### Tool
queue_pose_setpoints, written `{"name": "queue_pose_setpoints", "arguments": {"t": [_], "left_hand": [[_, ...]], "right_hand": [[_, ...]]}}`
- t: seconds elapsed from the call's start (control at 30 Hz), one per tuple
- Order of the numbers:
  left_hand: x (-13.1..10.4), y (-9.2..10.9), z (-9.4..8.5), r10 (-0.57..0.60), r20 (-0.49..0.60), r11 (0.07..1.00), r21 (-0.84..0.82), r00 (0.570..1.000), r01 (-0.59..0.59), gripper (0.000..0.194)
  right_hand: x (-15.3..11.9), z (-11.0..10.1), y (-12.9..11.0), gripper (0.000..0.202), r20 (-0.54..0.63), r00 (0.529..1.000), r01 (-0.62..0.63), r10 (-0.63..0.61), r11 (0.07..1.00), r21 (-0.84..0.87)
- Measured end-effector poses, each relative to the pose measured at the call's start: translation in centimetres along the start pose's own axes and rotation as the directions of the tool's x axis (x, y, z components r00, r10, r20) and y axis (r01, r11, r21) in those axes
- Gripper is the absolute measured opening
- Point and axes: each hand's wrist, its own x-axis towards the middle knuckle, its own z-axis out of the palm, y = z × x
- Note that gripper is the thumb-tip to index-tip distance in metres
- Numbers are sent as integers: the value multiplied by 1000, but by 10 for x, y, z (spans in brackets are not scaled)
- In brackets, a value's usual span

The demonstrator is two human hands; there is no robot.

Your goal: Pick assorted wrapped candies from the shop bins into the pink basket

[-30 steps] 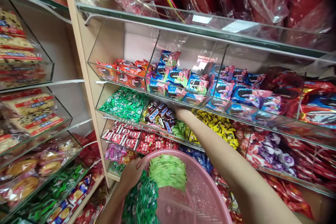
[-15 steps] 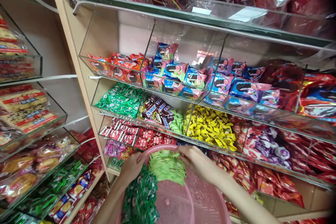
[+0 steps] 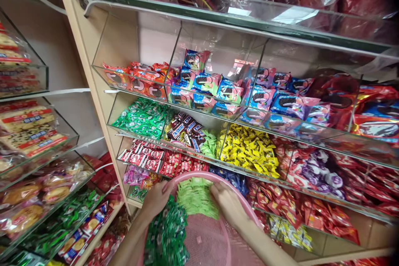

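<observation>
Basket (image 3: 199, 173) grasped by our left hand (image 3: 158, 198); our right hand (image 3: 227, 201) has left the shelf (image 3: 215, 122) above for light-green packets (image 3: 195, 197), grip unclear.

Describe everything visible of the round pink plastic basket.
Held before clear glass shelves, the round pink plastic basket has a smooth rim and finely perforated floor. Flat light green packets lie at its far side, shiny dark green packets at left. The left grip clasps the rim's far left; the right grip is inside, against the light green packets. The frame cuts its near edge.
</observation>
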Motion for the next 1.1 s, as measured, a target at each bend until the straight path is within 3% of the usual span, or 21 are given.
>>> {"name": "queue_pose_setpoints", "arguments": {"t": [0.17, 0.43, 0.67, 1.1], "left_hand": [[0, -1, -1, 1, -1, 1000, -16, 1000, -1, 44], [1, -1, -1, -7, -5, 1000, -15, 1000, 7, 44], [0, 1, -1, 2, -8, 1000, 12, 1000, -2, 46], [0, -3, -3, -19, 6, 1000, -6, 1000, 19, 44]], "right_hand": [[6, 13, -4, 20, 31, 1000, -2, 5, 997, -80], [5, 23, -7, 18, 32, 999, -48, 44, 988, 145], [5, 22, -6, 24, 39, 998, -64, 56, 961, 269], [5, 20, -5, 24, 31, 998, -61, 54, 964, 261]]}}
